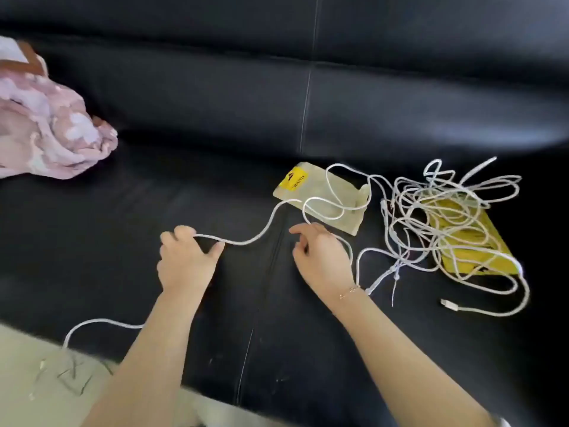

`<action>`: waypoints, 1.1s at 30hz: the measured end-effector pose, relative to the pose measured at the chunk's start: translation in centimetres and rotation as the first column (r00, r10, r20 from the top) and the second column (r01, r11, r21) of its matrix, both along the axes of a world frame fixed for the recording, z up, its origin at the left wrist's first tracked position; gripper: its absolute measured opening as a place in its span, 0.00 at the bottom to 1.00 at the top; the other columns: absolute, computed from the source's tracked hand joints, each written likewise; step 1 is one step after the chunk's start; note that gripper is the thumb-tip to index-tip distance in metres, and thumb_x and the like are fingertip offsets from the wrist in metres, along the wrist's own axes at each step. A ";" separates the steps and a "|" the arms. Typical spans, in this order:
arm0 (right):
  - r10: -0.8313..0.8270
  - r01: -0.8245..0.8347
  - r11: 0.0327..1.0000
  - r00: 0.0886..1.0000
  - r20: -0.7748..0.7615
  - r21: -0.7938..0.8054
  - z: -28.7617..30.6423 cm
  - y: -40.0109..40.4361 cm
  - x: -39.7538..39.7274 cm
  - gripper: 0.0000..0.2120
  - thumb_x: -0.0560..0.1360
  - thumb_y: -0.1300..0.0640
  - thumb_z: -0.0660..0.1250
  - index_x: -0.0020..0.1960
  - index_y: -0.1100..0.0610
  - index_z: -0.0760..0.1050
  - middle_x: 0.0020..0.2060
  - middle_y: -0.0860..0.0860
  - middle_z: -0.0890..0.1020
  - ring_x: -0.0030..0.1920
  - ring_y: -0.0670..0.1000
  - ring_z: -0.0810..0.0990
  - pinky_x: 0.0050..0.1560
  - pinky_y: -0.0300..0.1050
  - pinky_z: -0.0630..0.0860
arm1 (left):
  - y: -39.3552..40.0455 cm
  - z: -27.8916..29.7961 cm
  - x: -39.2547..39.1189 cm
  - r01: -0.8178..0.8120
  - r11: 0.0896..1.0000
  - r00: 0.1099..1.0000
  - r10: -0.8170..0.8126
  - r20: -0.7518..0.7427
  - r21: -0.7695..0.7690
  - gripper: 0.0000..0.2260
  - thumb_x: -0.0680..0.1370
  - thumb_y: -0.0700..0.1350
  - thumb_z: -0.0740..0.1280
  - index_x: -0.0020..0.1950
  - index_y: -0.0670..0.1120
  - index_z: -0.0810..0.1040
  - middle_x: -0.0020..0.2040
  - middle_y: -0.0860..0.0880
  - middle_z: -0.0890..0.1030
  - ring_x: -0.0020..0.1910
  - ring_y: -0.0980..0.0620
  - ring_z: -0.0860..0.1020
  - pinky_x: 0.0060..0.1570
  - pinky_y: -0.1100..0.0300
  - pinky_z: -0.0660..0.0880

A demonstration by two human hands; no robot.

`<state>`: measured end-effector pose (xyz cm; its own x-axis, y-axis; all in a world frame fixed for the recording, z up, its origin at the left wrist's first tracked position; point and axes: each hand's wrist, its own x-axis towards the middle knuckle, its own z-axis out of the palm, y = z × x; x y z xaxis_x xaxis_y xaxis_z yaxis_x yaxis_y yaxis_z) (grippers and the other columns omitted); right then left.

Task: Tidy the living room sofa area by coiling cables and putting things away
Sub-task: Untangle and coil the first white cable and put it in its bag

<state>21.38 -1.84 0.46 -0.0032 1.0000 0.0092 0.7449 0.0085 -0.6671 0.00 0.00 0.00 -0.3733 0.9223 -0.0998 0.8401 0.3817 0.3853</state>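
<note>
A long white cable [264, 232] runs across the black sofa seat [123, 241]. My left hand [186, 260] grips it between thumb and fingers; one end trails under my forearm and off the seat's front edge at the lower left. My right hand [320, 257] rests on the same cable where it loops over a beige packet with a yellow label [338, 217], fingers curled loosely around it. To the right lies a tangled heap of white cables [443, 217] on top of a yellow packet [480, 251]. A loose plug end [448, 304] lies near the front right.
A crumpled pink blanket [46, 131] sits at the sofa's left end. The black backrest [308, 72] rises behind. Pale floor [30, 365] shows below the seat's front edge at lower left, with small bits of debris on it.
</note>
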 end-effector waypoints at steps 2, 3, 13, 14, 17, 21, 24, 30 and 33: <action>-0.016 0.016 1.000 0.999 -0.035 0.023 -1.5 0.1 -1.1 0.18 0.76 0.64 0.60 0.64 0.54 0.75 0.49 0.52 0.78 0.44 0.51 0.78 0.42 0.47 0.76 | -0.7 -1.0 -1.1 -0.104 0.991 0.995 0.105 0.003 0.086 0.30 0.71 0.60 0.73 0.62 0.43 0.67 0.60 0.40 0.69 0.53 0.37 0.74 0.45 0.46 0.71; -0.020 0.022 0.999 0.999 -0.029 0.047 -2.1 0.3 -1.7 0.19 0.76 0.64 0.60 0.64 0.54 0.75 0.48 0.52 0.78 0.43 0.52 0.77 0.40 0.48 0.76 | -0.9 -1.4 -1.8 -0.124 0.988 0.992 0.123 0.020 0.089 0.30 0.72 0.61 0.72 0.62 0.44 0.67 0.59 0.41 0.69 0.50 0.37 0.74 0.44 0.47 0.71; -0.054 0.044 0.957 0.998 0.028 0.285 -4.3 -2.3 -4.3 0.19 0.73 0.63 0.65 0.63 0.54 0.77 0.52 0.51 0.76 0.51 0.53 0.75 0.53 0.49 0.73 | -2.7 -0.9 -5.9 -0.076 0.980 0.968 0.028 0.250 0.185 0.07 0.77 0.42 0.69 0.53 0.41 0.77 0.52 0.46 0.78 0.49 0.46 0.76 0.50 0.55 0.70; -0.030 0.026 0.952 1.000 0.009 0.304 -4.2 -2.4 -4.9 0.18 0.73 0.64 0.65 0.62 0.54 0.78 0.53 0.51 0.76 0.51 0.52 0.75 0.51 0.48 0.74 | -3.2 -0.6 -6.4 -0.073 0.975 0.970 0.021 0.243 0.208 0.03 0.76 0.40 0.70 0.50 0.43 0.79 0.51 0.47 0.78 0.50 0.47 0.77 0.49 0.57 0.70; 0.063 -0.048 0.933 0.998 -0.029 0.356 -3.6 -2.7 -7.7 0.16 0.73 0.64 0.65 0.59 0.55 0.79 0.52 0.50 0.75 0.50 0.49 0.74 0.42 0.43 0.75 | -5.2 0.9 -8.5 -0.108 0.964 0.971 0.049 0.236 0.244 0.03 0.75 0.44 0.70 0.48 0.50 0.80 0.49 0.49 0.79 0.49 0.50 0.77 0.50 0.58 0.71; 0.129 -0.105 0.942 0.990 -0.053 0.318 -3.9 -3.3 -11.5 0.15 0.74 0.61 0.66 0.60 0.53 0.78 0.52 0.48 0.75 0.47 0.48 0.75 0.40 0.43 0.75 | -8.5 1.2 -12.2 -0.078 0.986 0.988 0.097 0.122 -0.150 0.19 0.70 0.59 0.74 0.55 0.53 0.74 0.56 0.52 0.69 0.56 0.51 0.71 0.59 0.53 0.72; 0.105 -0.074 0.958 0.990 -0.098 0.276 -3.9 -3.7 -13.7 0.15 0.75 0.61 0.65 0.61 0.54 0.77 0.55 0.48 0.75 0.49 0.49 0.75 0.42 0.45 0.76 | -10.7 -1.2 -13.8 0.069 0.965 0.991 -0.036 0.131 -0.254 0.22 0.68 0.59 0.77 0.55 0.54 0.73 0.56 0.52 0.64 0.59 0.51 0.63 0.62 0.53 0.68; 0.179 -0.160 0.971 0.979 -0.097 0.180 -3.4 -4.8 -13.8 0.15 0.75 0.62 0.64 0.61 0.54 0.77 0.57 0.49 0.76 0.56 0.49 0.73 0.55 0.42 0.73 | -10.5 0.5 -14.0 0.143 0.985 0.927 -0.166 0.336 0.094 0.09 0.78 0.43 0.69 0.40 0.41 0.75 0.34 0.49 0.77 0.36 0.50 0.76 0.42 0.52 0.77; 0.180 -0.169 0.983 0.950 -0.255 0.066 -3.0 -6.4 -11.9 0.15 0.75 0.66 0.63 0.57 0.52 0.79 0.53 0.45 0.77 0.53 0.45 0.75 0.59 0.40 0.73 | -10.8 6.9 -11.7 0.083 0.949 0.775 -0.252 0.580 0.303 0.09 0.81 0.43 0.64 0.44 0.44 0.80 0.33 0.50 0.81 0.33 0.57 0.77 0.38 0.61 0.78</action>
